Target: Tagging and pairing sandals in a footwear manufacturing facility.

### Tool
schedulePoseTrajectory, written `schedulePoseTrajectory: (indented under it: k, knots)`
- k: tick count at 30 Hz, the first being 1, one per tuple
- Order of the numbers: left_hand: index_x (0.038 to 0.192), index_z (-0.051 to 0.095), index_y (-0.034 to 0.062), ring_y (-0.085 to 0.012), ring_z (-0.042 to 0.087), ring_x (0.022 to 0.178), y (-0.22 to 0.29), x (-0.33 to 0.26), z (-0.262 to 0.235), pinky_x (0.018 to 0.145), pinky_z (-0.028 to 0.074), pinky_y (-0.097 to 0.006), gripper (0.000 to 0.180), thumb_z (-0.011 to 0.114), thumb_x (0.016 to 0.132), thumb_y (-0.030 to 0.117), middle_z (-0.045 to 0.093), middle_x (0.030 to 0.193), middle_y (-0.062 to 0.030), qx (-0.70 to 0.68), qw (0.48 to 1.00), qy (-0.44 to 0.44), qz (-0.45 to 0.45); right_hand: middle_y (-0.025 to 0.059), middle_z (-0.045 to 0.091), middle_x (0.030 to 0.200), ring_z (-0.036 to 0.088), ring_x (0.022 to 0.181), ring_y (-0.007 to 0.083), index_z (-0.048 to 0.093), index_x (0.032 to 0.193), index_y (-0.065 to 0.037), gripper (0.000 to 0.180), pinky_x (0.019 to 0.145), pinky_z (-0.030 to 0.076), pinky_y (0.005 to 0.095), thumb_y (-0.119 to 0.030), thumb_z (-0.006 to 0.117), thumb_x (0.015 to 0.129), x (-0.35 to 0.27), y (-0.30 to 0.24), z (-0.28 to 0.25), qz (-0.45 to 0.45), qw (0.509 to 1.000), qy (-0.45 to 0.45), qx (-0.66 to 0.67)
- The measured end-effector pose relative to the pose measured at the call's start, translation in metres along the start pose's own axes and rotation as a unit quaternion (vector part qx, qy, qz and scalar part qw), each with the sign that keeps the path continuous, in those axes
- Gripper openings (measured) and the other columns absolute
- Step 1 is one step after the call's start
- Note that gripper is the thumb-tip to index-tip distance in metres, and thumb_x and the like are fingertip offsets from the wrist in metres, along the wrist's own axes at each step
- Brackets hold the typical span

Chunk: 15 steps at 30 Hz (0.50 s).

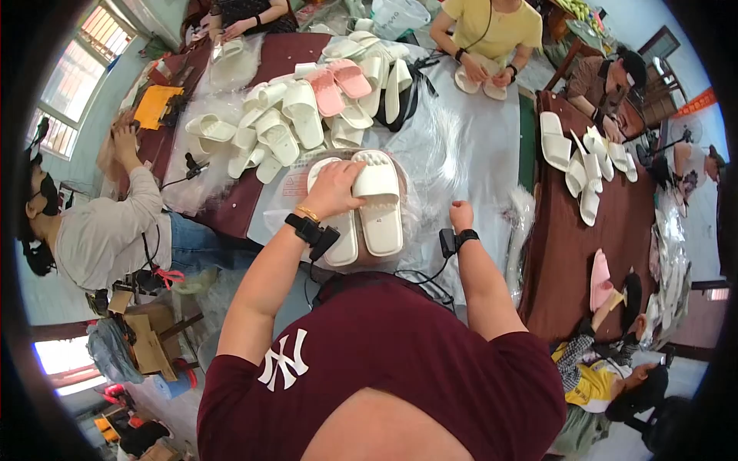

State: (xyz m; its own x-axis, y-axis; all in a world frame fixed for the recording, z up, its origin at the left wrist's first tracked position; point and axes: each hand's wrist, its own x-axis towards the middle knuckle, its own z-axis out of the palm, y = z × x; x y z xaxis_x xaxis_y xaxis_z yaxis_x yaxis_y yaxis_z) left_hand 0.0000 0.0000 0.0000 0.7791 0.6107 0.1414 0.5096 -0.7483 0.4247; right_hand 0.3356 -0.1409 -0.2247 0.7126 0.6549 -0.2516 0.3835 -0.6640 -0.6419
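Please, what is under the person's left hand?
Under the left hand is a white, foam-looking slide slipper, beside a matching one. Its heel end shows; the hand covers much of its strap, so that part cannot be seen.

The right hand (461,216) has room ahead over plastic (453,170); piled slippers (303,115) block forward-left

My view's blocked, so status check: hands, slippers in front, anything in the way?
Left hand on the white slipper pair. Right hand apart, to their right. Slipper pile beyond, not blocking.
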Motion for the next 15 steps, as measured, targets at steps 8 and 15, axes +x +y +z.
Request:
schedulePoseTrajectory:
  k: [8, 15]
  knots:
    - [0.128, 0.050, 0.0070, -0.0336, 0.055, 0.109, 0.005, 0.006, 0.004, 0.093, 0.044, -0.042, 0.074, 0.079, 0.062, 0.023, 0.056, 0.119, -0.0140, -0.036, 0.999, 0.002, 0.006, 0.0140, 0.072, 0.090, 0.067, 0.084, 0.0251, 0.071, 0.096, 0.000, 0.026, 0.078, 0.050, 0.0337, -0.012, 0.060, 0.076, 0.017, 0.013, 0.005, 0.068, 0.969, 0.023, 0.235]
    - [0.129, 0.050, 0.0082, -0.0332, 0.054, 0.110, 0.009, 0.003, 0.003, 0.094, 0.043, -0.042, 0.074, 0.079, 0.063, 0.024, 0.056, 0.120, -0.0135, -0.034, 0.999, -0.008, -0.009, 0.0028, 0.061, 0.074, 0.054, 0.058, 0.0132, 0.068, 0.103, -0.001, 0.028, 0.053, 0.045, 0.0268, -0.010, 0.061, 0.078, 0.017, 0.010, 0.007, 0.133, 0.957, -0.107, 0.234]
